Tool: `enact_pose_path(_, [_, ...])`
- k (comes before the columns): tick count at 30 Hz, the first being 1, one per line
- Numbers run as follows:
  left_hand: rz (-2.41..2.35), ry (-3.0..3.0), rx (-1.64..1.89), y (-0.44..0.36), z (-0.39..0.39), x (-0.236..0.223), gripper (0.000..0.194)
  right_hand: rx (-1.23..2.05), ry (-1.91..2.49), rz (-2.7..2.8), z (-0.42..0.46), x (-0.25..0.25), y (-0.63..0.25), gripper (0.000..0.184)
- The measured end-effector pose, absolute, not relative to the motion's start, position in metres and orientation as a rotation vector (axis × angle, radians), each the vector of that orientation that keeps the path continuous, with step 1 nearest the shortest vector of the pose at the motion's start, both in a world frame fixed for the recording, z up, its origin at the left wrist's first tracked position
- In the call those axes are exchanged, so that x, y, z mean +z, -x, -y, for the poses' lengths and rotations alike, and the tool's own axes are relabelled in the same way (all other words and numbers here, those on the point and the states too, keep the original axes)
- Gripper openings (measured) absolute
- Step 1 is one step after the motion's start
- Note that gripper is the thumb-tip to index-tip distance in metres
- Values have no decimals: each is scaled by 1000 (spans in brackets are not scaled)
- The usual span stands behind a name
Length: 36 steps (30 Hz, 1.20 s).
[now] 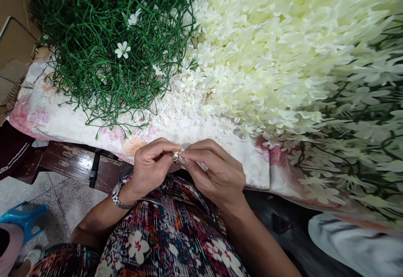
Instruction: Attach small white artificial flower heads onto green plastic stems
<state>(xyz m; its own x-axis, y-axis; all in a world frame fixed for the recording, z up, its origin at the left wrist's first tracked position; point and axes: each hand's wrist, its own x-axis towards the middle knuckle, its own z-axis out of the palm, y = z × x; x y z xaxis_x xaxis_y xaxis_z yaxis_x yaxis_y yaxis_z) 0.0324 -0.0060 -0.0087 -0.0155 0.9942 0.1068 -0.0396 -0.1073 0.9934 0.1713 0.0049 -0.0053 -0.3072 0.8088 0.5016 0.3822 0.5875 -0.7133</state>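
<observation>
Both hands meet over my lap at the table's near edge. My left hand [151, 165], with a metal watch at its wrist, and my right hand [214, 170] pinch one small white artificial flower [177, 155] between their fingertips. Most of the flower is hidden by my fingers. Just beyond them lies a big heap of loose cream-white artificial flowers [267, 54]. A tangle of green plastic stems [103, 42] lies at the far left, with a few white flowers stuck on it.
A floral-print cloth [63, 119] covers the table. Finished white flower sprays on green stems [362, 142] lie at the right. Cardboard [12, 29] stands at far left. A blue stool [23, 220] is on the tiled floor at lower left.
</observation>
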Motion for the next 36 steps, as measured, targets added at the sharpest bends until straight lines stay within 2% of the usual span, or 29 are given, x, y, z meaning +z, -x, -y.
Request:
enact_pose_path(4, [-1171,-1143,1285,-33,8,-7,21,698,1012,1955,-7,1,-176,28])
enact_pose_path(7, [-1226,-1122,1309,-35,9,-5,27,688,1068,2000,-8,7,-176,55])
enact_pose_path(8, [-1237,-1128,1319,-36,10,-5,28,689,1065,2023,-8,8,-176,57])
enact_pose_path(12, [-1241,-1135,1347,-41,13,-5,31,671,1048,2039,-6,8,-176,26])
enact_pose_path(13, [-1244,-1156,1347,-42,14,-6,30,655,1045,2035,-5,7,-176,23])
enact_pose_path(19, [-1367,-1734,1300,-25,11,-6,24,524,1071,2003,-6,4,-178,18])
enact_pose_path(23, [-1915,-2176,1343,15,1,-6,20,442,1121,1971,-10,1,-181,14])
enact_pose_path(26, [-2376,-2110,1107,38,-8,-8,12,419,1105,2002,-11,-2,-180,15])
enact_pose_path(29, [-2545,-2017,931,46,-14,-10,6,396,1059,2041,-11,-5,-178,17])
enact_pose_path(36, [-2474,-1950,1081,44,-16,-11,5,381,1011,2076,-11,-9,-178,19])
